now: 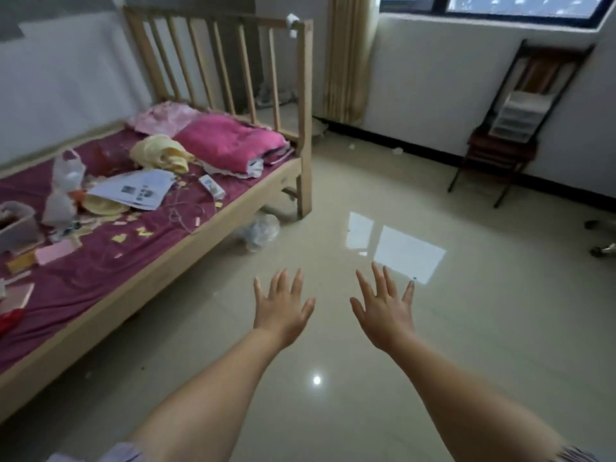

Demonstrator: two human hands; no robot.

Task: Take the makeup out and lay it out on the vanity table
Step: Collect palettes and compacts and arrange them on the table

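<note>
In the head view, nothing of the task appears to have been begun; the left hand and the right hand are held out over the tiled floor with fingers spread, so each grip is empty and open; no makeup and no vanity surface can be made out, and where the makeup lies cannot be told; the whole job is judged still to be done, starting with finding its container.

To the left a wooden bed is seen, its purple sheet strewn with papers, a pink folded quilt, a yellow cloth, a plastic bag and a small bin at the frame edge; whether cosmetics are among the clutter cannot be said; a dark chair carrying a white drawer unit stands by the far wall under the window; a crumpled bag lies under the bed edge; nothing stands between the hands and the bed.
</note>
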